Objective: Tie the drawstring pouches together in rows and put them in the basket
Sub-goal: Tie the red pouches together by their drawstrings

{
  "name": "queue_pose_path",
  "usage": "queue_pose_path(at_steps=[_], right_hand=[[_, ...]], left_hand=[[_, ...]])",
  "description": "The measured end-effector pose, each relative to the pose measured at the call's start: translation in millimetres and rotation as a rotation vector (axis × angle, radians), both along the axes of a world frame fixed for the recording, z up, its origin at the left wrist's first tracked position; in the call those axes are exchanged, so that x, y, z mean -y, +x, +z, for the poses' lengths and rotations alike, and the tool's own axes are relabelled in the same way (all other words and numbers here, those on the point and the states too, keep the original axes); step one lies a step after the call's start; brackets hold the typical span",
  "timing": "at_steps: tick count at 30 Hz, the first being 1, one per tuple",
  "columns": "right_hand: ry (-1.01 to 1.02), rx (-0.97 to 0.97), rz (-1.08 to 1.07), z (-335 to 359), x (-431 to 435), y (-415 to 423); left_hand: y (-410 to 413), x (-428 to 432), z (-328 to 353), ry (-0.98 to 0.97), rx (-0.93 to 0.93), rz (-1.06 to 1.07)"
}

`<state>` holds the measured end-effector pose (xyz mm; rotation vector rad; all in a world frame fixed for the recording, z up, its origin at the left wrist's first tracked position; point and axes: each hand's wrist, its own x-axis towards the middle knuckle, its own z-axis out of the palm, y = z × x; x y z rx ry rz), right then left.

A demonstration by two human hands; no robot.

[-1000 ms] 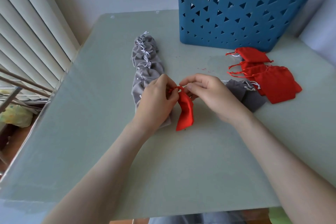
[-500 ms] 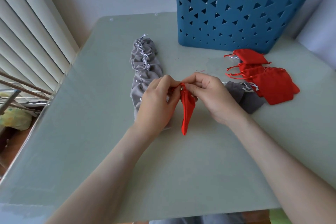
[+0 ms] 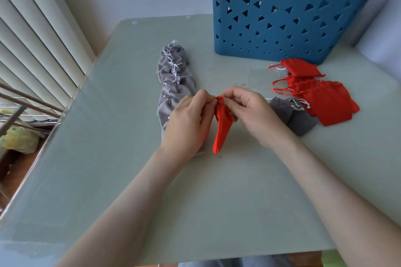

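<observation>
We find both hands together at the neck of one red pouch [image 3: 221, 128]. The left hand [image 3: 186, 119] pinches the gathered top from its side and the right hand [image 3: 251, 110] pinches it from the other, fingertips almost meeting at the small cord loop [image 3: 219, 98]. Whether they grip cloth or cord we cannot tell, since the fingers cover it.

The pouch hangs between the two hands over the middle of the worktop [image 3: 217, 201]. Its long axis runs from the neck, on the far side, toward us. The closed bottom points at the near edge and leans a little to the left. We cannot tell whether its tip touches the worktop.

The row of grey pouches [image 3: 173, 84] lies just beside the left hand and partly behind it, its long axis running away toward the far edge, with knotted white cords along its top.

What the coming move turns on, we judge, is the heap of red pouches [image 3: 321, 102]. It lies to the right of the right hand, necks and cords pointing left toward the hands — so the right hand is the nearer one. A loose grey pouch [image 3: 301, 119] sits between that hand and the heap, partly under it.

The basket [image 3: 282, 28] stands beyond the heap at the far right, its inside hidden from us. We take this as the start of a red row, with the next pouch to be fetched from the right.
</observation>
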<state>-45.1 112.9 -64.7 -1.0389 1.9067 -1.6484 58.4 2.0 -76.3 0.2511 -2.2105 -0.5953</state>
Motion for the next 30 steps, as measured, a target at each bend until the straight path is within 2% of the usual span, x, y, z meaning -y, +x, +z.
queue_pose_path(at_steps=[7, 11, 13, 19, 25, 30], right_hand=[[0.064, -0.166, -0.111, 3, -4, -4], [0.085, -0.206, -0.135, 2, -5, -5], [0.066, -0.169, -0.124, 1, -4, -5], [-0.039, 0.03, -0.004, 2, -6, -9], [-0.034, 0.063, -0.091, -3, -2, -12], [-0.051, 0.154, -0.145, 0, -4, -13]], left_hand=[[-3, -1, 0, -0.106, -0.064, 0.07], [-2, -3, -2, -0.011, -0.054, 0.023], [-1, -4, -1, 0.03, -0.037, 0.011], [1, 0, 7, 0.404, 0.127, -0.082], [-1, 4, 4, 0.47, 0.292, -0.181], [-8, 3, 7, 0.619, 0.252, -0.128]])
